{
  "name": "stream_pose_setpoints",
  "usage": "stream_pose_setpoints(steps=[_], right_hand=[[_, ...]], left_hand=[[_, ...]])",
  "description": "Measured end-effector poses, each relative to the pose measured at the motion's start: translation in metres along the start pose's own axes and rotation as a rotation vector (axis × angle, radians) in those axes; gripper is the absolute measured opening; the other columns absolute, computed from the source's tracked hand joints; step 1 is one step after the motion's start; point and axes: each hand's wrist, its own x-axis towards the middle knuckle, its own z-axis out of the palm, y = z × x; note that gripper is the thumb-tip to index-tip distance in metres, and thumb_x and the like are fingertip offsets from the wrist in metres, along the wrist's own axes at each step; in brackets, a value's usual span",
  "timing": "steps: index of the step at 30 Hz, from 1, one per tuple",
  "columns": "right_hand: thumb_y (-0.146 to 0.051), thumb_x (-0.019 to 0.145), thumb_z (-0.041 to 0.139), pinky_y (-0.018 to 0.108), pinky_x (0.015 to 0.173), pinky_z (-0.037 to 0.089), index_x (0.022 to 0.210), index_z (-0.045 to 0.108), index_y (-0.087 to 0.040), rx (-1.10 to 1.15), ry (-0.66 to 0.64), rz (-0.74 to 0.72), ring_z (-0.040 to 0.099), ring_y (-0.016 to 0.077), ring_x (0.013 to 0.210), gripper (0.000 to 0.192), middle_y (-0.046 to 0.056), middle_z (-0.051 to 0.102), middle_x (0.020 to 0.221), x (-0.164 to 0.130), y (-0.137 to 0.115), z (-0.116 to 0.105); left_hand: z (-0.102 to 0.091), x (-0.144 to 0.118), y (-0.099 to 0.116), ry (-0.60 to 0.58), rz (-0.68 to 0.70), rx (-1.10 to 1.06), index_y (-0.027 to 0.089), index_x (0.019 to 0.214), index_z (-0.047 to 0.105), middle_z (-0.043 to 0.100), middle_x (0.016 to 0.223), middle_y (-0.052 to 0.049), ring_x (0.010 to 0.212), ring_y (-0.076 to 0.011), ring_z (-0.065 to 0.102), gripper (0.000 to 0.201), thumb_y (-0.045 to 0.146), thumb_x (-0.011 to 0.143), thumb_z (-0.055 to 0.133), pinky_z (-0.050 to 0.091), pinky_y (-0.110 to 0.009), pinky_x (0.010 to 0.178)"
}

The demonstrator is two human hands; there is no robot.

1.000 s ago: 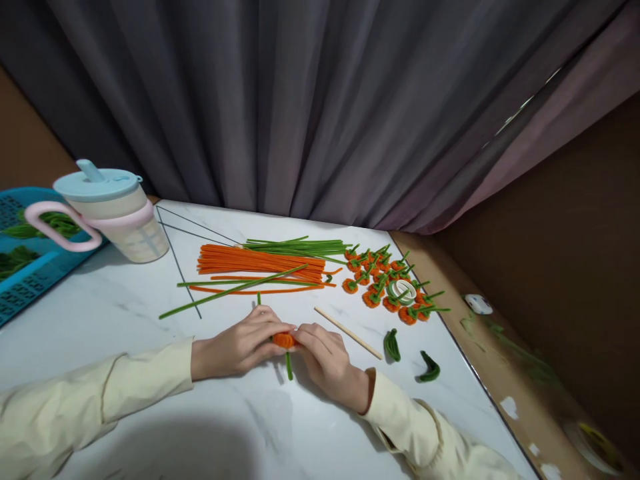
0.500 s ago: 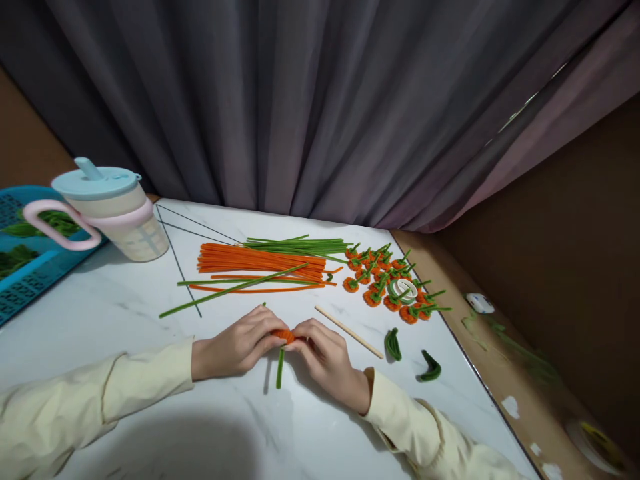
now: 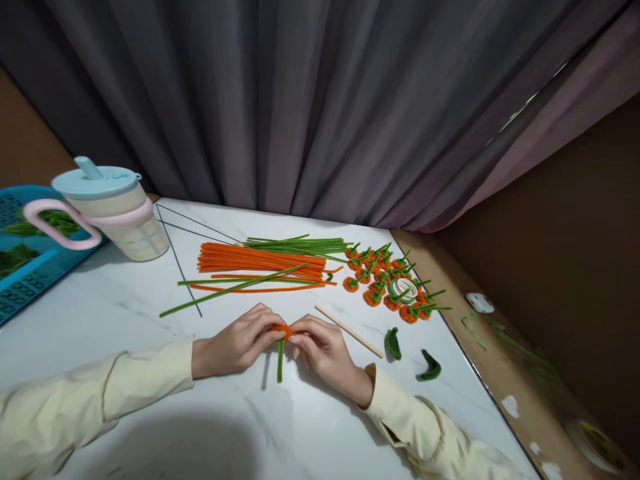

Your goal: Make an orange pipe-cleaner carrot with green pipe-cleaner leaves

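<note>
White marble table (image 3: 125,313) under a grey curtain (image 3: 300,100); near its front edge, left hand (image 3: 235,347) and right hand (image 3: 320,350) pinch 1 orange coil (image 3: 283,330), its green stem (image 3: 280,360) trailing toward the front edge; loosened fingertips would likely let the coil unwind.

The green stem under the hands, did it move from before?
Yes. The green stem swung its lower end leftward, away from the wooden stick, and now hangs nearly straight down from the orange coil.

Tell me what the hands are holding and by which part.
Both the left hand and right hand pinch one orange flower by its coiled head; its green stem hangs free below, toward the table.
</note>
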Motion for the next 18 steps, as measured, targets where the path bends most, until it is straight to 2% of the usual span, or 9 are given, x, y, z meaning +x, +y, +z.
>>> stream_pose_setpoints(steps=[4, 6, 9, 12, 15, 18], right_hand=[[-0.024, 0.088, 0.053, 0.019, 0.050, 0.041, 0.079, 0.064, -0.017, -0.007, 0.019, 0.013, 0.050, 0.0066, 0.049, 0.016, -0.001, 0.055, 0.065, -0.001, 0.001, 0.002], [-0.024, 0.087, 0.055, 0.019, 0.050, 0.040, 0.077, 0.064, -0.017, 0.015, 0.035, 0.042, 0.049, 0.0065, 0.048, 0.015, -0.002, 0.054, 0.062, -0.001, 0.001, 0.002], [-0.027, 0.085, 0.058, 0.020, 0.047, 0.038, 0.076, 0.063, -0.017, 0.114, 0.069, 0.133, 0.047, 0.0065, 0.045, 0.015, -0.003, 0.054, 0.058, 0.001, 0.002, 0.003], [-0.034, 0.083, 0.061, 0.020, 0.043, 0.034, 0.078, 0.062, -0.017, 0.250, 0.111, 0.246, 0.043, 0.0066, 0.042, 0.018, -0.004, 0.053, 0.054, 0.003, 0.003, 0.003], [-0.042, 0.080, 0.063, 0.020, 0.042, 0.032, 0.080, 0.060, -0.016, 0.318, 0.136, 0.311, 0.040, 0.0063, 0.041, 0.026, -0.005, 0.053, 0.051, 0.005, 0.002, 0.001], [-0.047, 0.077, 0.065, 0.020, 0.041, 0.032, 0.081, 0.058, -0.016, 0.352, 0.125, 0.361, 0.041, 0.0064, 0.040, 0.033, -0.005, 0.052, 0.050, 0.006, -0.001, 0.000]], left_hand=[[0.001, -0.002, -0.002, -0.040, -0.017, -0.047, 0.018, 0.097, 0.051, 0.061, 0.080, -0.004, 0.074, -0.0148, 0.052, 0.013, 0.013, 0.093, 0.039, 0.044, -0.026, 0.070], [0.000, -0.001, -0.001, -0.068, -0.093, -0.093, 0.018, 0.096, 0.052, 0.061, 0.082, -0.005, 0.076, -0.0152, 0.053, 0.012, 0.017, 0.093, 0.040, 0.044, -0.026, 0.071], [-0.004, 0.005, 0.004, -0.130, -0.356, -0.256, 0.018, 0.102, 0.052, 0.062, 0.088, -0.005, 0.080, -0.0162, 0.056, 0.020, 0.028, 0.095, 0.037, 0.044, -0.027, 0.072], [-0.009, 0.017, 0.012, -0.222, -0.622, -0.551, 0.018, 0.111, 0.049, 0.064, 0.086, -0.004, 0.081, -0.0172, 0.059, 0.029, 0.038, 0.095, 0.034, 0.045, -0.029, 0.074], [-0.015, 0.030, 0.017, -0.255, -0.793, -0.799, 0.017, 0.106, 0.050, 0.065, 0.081, -0.004, 0.075, -0.0170, 0.062, 0.031, 0.043, 0.093, 0.041, 0.046, -0.028, 0.068], [-0.021, 0.038, 0.020, -0.320, -0.903, -1.027, 0.015, 0.097, 0.053, 0.069, 0.087, -0.009, 0.071, -0.0175, 0.066, 0.034, 0.047, 0.091, 0.045, 0.047, -0.028, 0.064]])
